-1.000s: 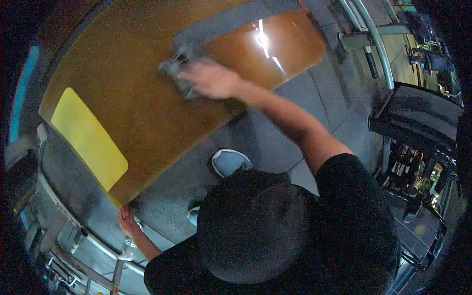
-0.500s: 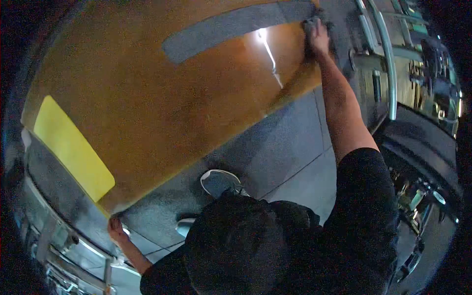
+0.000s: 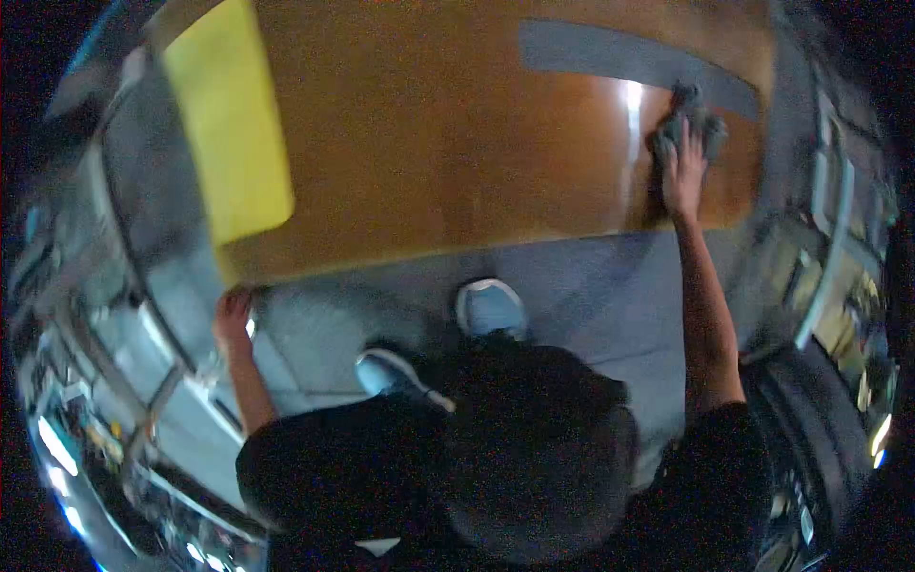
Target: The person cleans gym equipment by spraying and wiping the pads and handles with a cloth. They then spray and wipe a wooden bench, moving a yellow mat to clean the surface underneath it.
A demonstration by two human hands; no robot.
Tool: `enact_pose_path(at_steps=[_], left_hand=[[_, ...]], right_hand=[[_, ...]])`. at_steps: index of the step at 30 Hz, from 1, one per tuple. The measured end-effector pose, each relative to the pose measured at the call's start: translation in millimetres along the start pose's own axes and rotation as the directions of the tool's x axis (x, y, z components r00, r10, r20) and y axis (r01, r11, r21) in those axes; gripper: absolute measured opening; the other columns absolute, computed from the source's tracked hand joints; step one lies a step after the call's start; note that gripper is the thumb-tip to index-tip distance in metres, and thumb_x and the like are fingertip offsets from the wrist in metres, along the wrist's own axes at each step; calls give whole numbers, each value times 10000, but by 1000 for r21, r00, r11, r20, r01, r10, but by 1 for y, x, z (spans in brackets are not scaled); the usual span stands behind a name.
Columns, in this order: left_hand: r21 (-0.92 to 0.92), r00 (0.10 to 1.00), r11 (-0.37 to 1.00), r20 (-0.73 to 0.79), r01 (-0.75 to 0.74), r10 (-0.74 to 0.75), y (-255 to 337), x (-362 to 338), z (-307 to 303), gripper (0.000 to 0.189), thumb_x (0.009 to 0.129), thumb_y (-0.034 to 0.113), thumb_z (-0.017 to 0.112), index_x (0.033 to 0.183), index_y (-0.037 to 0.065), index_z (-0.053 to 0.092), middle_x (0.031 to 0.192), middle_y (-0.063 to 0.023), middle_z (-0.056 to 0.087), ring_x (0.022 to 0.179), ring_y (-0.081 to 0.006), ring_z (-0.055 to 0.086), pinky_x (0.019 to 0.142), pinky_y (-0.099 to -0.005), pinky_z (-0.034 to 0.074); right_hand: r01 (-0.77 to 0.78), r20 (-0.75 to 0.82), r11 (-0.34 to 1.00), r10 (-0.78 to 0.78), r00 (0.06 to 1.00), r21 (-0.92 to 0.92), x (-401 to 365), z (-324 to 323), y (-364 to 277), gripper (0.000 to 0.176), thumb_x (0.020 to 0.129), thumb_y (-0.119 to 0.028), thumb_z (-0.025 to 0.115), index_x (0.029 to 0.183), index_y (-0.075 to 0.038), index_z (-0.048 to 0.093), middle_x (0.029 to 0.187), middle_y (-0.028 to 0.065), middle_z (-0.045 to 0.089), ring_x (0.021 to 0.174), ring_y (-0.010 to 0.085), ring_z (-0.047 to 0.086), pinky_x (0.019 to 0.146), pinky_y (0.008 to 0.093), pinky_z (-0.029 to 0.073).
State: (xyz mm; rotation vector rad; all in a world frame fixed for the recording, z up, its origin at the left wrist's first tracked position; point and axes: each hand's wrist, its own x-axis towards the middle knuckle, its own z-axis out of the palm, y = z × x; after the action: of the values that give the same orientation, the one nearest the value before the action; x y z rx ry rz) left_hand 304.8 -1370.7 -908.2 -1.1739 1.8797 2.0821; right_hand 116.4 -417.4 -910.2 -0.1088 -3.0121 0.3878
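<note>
My right hand [image 3: 684, 181] lies over a crumpled dark cloth [image 3: 703, 138], pressing it on a large brown-orange panel [image 3: 429, 162]. The cloth is just below a grey strip [image 3: 610, 52] near the panel's right end. A bright light reflection shows on the glossy surface to the left of this hand. My left hand [image 3: 233, 319] is closed by the panel's near left corner; what its fingers hold, if anything, is hidden by blur. Close above it, a yellow strip [image 3: 233, 133] runs along the panel's left edge.
My shoes [image 3: 491, 307] stand on grey floor tiles [image 3: 591, 286] along the panel's near edge. Metal frame rails [image 3: 119, 210] run at the left. More metal tubing [image 3: 829, 248] and cluttered equipment are on the right.
The view has turned, so the panel's near edge lies more level. My right hand has moved with the cloth from the panel's right edge inward and nearer. My left hand stays by the corner.
</note>
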Motion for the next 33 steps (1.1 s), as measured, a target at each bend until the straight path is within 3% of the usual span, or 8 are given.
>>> enact_pose_path(at_steps=[1,2,9,20,22,28,32,33], left_hand=[[-23,983,999,-174,49,-52,27,-24,51,416,1058,241,401,1349,-18,548,1367,-226,595,1274,-396,592,1098,-521,479],[137,999,990,39,-32,27,20,-18,47,365,1056,229,434,1288,-23,562,1278,-216,636,1229,-385,624,1046,-502,514],[-282,998,957,-2,-66,68,27,-25,101,283,1052,203,503,1209,-26,562,1220,-234,666,1154,-371,675,957,-477,573],[-236,998,972,-68,-6,-11,15,-22,113,264,1051,139,484,1261,-12,532,1273,-240,648,1144,-371,683,917,-462,605],[-327,995,942,-89,-72,45,-1,-21,107,259,1034,137,538,1236,-25,544,1195,-217,669,1060,-350,708,870,-435,622],[-316,993,941,-18,-119,119,-13,-11,96,292,1034,111,522,1268,-63,530,1140,-184,672,1032,-334,717,867,-419,641],[-1,975,976,39,-219,218,-37,2,72,354,1044,63,394,1362,-74,463,1325,-250,596,1185,-392,656,958,-444,611],[320,898,841,220,-435,381,-52,7,57,396,1050,81,370,1410,-80,405,1392,-267,548,1260,-410,601,1031,-477,564]], right_hand=[[83,23,996,-82,996,-17,-7,3,-33,621,1059,-301,470,1635,-178,274,1657,195,298,1551,384,231,1212,660,162],[119,28,992,-120,992,35,-11,6,-71,621,1059,-301,470,1635,-178,274,1657,195,298,1551,384,231,1212,660,162],[640,351,752,-649,675,159,2,42,-358,661,1028,-314,520,1627,-181,274,1668,130,299,1559,294,241,1261,570,158],[851,12,285,-950,312,441,-29,165,-684,593,1040,-371,494,1560,-103,401,1613,168,390,1539,294,287,1250,576,193],[889,212,271,-956,204,368,-46,153,-703,592,1064,-360,444,1604,-147,332,1673,131,293,1568,267,222,1276,544,129],[821,172,342,-940,295,457,-67,131,-621,635,1041,-383,508,1605,-164,314,1650,126,336,1533,283,299,1260,553,199],[736,246,547,-837,489,398,-53,86,-493,683,1012,-381,556,1611,-169,307,1632,130,363,1522,302,313,1257,565,199],[722,277,595,-804,527,352,-49,74,-453,683,1012,-381,556,1611,-169,307,1632,130,363,1522,302,313,1257,565,199]])
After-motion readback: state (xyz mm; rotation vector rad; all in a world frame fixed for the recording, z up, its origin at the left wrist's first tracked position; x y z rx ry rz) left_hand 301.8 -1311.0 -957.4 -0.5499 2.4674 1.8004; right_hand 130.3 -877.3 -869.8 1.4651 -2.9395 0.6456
